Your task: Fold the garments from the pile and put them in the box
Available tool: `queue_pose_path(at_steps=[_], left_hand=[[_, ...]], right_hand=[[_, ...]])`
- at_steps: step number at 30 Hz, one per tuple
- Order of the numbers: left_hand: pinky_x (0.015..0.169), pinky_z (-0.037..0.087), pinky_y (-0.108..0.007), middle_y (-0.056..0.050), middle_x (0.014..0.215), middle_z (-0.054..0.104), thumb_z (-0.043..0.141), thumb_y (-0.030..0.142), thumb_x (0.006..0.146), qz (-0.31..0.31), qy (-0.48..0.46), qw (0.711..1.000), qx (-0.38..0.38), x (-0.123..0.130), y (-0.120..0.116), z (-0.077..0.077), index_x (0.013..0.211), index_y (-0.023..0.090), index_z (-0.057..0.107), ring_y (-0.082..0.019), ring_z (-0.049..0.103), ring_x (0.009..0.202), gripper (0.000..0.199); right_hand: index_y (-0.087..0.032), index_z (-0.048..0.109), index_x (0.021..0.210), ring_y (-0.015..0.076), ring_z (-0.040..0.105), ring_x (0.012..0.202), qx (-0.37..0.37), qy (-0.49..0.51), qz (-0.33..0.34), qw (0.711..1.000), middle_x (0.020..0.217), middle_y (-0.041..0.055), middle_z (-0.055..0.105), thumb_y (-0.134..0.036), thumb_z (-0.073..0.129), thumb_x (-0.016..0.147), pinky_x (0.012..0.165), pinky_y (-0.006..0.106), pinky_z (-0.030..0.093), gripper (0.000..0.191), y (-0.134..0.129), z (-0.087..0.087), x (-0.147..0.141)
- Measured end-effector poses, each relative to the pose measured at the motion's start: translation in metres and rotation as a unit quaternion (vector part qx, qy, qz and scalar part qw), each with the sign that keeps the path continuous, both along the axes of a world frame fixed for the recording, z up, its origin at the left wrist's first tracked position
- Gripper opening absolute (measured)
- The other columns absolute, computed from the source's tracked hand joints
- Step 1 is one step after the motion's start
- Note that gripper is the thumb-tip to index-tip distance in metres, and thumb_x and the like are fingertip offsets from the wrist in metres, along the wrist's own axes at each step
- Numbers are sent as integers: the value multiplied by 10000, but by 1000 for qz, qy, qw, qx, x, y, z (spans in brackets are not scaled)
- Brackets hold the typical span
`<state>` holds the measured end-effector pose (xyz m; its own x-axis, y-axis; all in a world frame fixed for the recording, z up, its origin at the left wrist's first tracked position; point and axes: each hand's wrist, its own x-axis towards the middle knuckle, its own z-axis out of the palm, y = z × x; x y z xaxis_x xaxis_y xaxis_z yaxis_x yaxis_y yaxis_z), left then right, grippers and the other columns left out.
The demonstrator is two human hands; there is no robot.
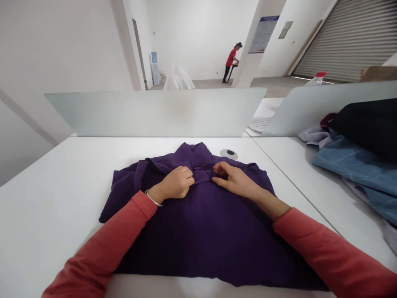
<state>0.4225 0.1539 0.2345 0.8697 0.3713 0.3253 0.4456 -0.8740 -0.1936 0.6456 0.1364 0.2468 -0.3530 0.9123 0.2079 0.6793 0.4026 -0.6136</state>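
Here I have the purple garment (198,231) spread on the white counter (46,198), collar (194,154) on the far side; left hand (177,182) pinches its cloth, right hand (238,180) sits near, narrowly parted at the garment, and whether that one grips any I can't tell

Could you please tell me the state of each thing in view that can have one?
Purple garment: spread on the white table, collar at the far side, creased around the hands.
Left hand: fingers closed on the fabric.
Right hand: thumb and fingers apart, at the fabric.
Clothes: heaped, rumpled.
Bottle: red cap on.
Roller shutter: lowered, light showing along its bottom.
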Motion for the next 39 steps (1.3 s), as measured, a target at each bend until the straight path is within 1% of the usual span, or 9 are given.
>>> queue_pose_path(at_steps=[4,6,10,13,18,23,28,32,39], left_hand=[[656,384,-279,-57,675,505,444,114,655,-9,-12,1000,-2,1,-5,2,639,137,515,-161,425,671,76],[633,391,-272,-50,658,509,440,117,651,-21,-14,1000,2,2,-10,4,628,143,508,-155,433,644,77],[580,394,-269,-38,641,516,435,133,662,-59,-3,998,15,5,-19,6,618,155,497,-147,449,597,80],[541,385,-271,-35,627,513,431,145,677,-77,10,997,24,7,-22,5,613,162,490,-145,454,572,89],[490,362,-275,-37,606,504,427,157,684,-91,13,995,40,8,-27,5,597,166,476,-144,452,540,101],[456,334,-277,-25,561,468,429,145,678,-127,-7,990,67,14,-38,9,587,170,464,-143,437,504,101],[437,326,-274,-24,558,466,428,152,694,-148,-16,986,80,18,-43,8,586,170,464,-140,434,486,115],[433,329,-276,-28,555,468,431,161,717,-169,-3,981,100,19,-46,7,606,163,483,-144,445,485,123],[401,303,-266,-21,520,459,410,100,746,-192,-34,970,144,24,-54,5,603,156,493,-135,448,448,175]], right_hand=[[-180,451,916,111,487,617,-77,55,-60,994,760,6,518,-175,502,650,595,251,400,270,19,-3,-9],[-185,467,920,97,464,584,-64,102,-44,992,738,-8,504,-152,477,634,569,240,388,288,24,-2,-10],[-197,499,919,99,469,630,14,222,-15,975,756,-5,505,-229,493,661,582,239,386,260,19,6,-8],[-200,521,893,108,483,671,8,245,-10,969,787,8,523,-281,525,653,600,245,397,253,10,10,-4],[-190,494,896,124,506,688,-109,201,-13,973,791,15,526,-313,568,616,631,267,438,315,9,6,0],[-181,500,962,167,545,843,-143,106,-8,984,904,45,573,-199,514,645,800,335,448,318,16,1,-2],[-226,477,1113,169,470,1083,-65,108,6,992,1124,25,532,-132,435,685,963,351,357,440,8,4,0],[-254,422,1226,173,437,1129,3,50,40,998,1201,4,490,-148,409,737,991,351,335,501,-5,11,6],[-248,358,1292,201,342,1207,18,-8,77,997,1306,-6,387,-158,395,771,1033,399,271,529,-20,15,17]])
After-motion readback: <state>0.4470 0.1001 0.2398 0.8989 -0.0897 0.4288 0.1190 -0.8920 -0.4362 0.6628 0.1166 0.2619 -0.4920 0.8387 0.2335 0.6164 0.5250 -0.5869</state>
